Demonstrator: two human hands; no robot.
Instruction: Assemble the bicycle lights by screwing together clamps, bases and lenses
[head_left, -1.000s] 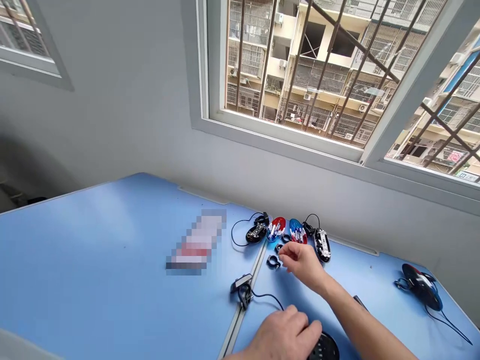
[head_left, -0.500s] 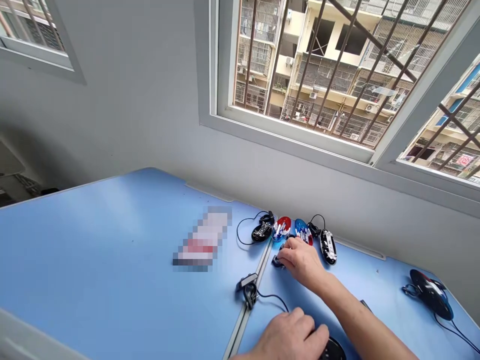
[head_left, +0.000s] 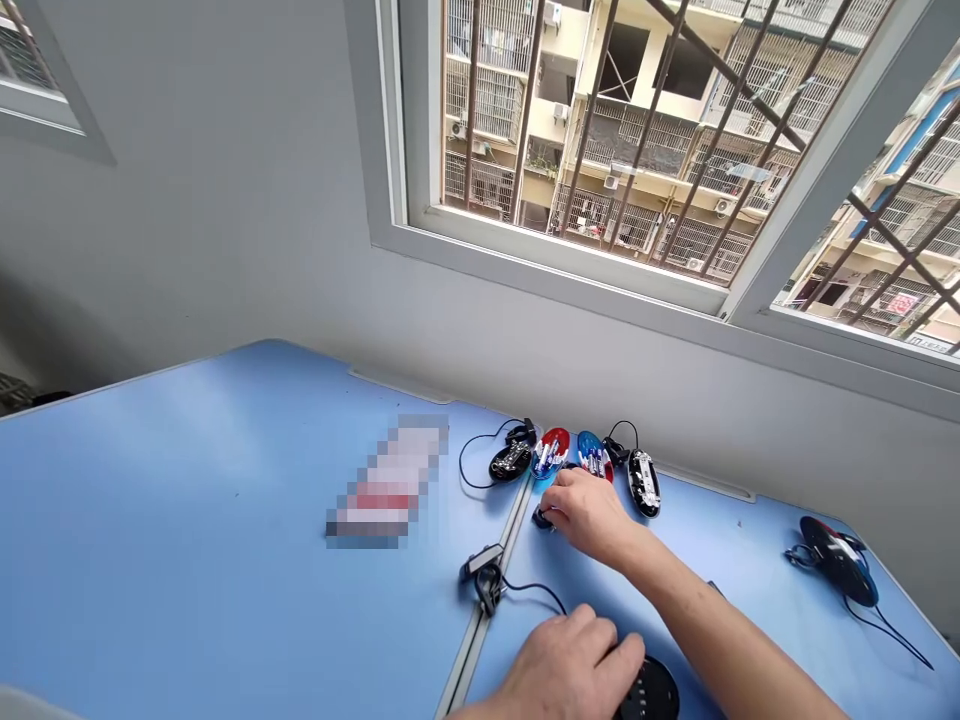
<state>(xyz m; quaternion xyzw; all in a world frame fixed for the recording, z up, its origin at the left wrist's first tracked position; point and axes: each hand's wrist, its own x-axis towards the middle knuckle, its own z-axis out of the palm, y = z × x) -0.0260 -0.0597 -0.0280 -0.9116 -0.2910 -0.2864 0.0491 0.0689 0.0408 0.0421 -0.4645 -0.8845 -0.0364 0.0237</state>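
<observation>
My left hand (head_left: 574, 660) is closed at the bottom, its fingers curled over the edge of a black oval casing (head_left: 656, 690) with a row of small pale marks. Further back, my right hand (head_left: 589, 515) pinches a small black part (head_left: 541, 518), mostly hidden behind the fingers. Just beyond it lie a red and blue oval shell (head_left: 551, 450) and a blue and red one (head_left: 595, 455), each with batteries in it. To the left of my hands, a black clamp-like piece (head_left: 487, 582) with a cable lies over the table seam.
On the blue table (head_left: 187, 560), a black casing with a cable (head_left: 510, 461) and an open black-and-white casing (head_left: 643, 484) lie near the wall. A black oval device (head_left: 838, 562) with cables sits at the right. A blurred-out flat item (head_left: 390, 480) lies left. A barred window is behind.
The view has shifted slightly to the right, so everything appears a little further left. Both hands keep nearly the same places, and the right fingers stay at the small black part.
</observation>
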